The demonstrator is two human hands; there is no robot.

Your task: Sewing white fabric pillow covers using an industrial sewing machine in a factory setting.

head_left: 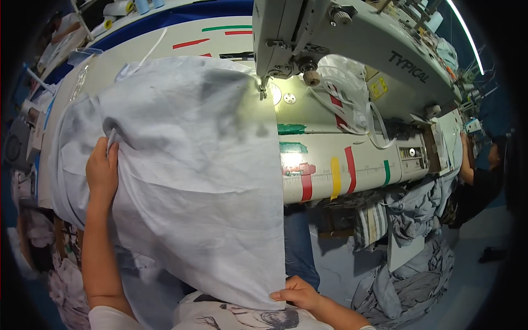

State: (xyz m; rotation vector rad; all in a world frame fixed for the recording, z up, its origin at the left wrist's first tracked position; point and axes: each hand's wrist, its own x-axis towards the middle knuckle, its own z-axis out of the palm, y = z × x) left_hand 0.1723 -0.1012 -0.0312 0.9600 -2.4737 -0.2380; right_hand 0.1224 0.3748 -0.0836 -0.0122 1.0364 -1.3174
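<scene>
A large pale grey-blue fabric piece spreads over the sewing table and hangs down toward my lap. On its left part, my left hand pinches a gathered fold between thumb and fingers. My right hand grips the near right corner of the fabric, close to my body. The fabric's straight right edge runs from that corner up to the presser foot of the sewing machine. Whether the foot presses on the cloth I cannot tell.
Coloured tape strips mark the machine bed right of the fabric. White tape lies in loops under the machine arm. Heaped grey cloth lies at lower right, below a striped cushion-like cloth. Another person works at far right.
</scene>
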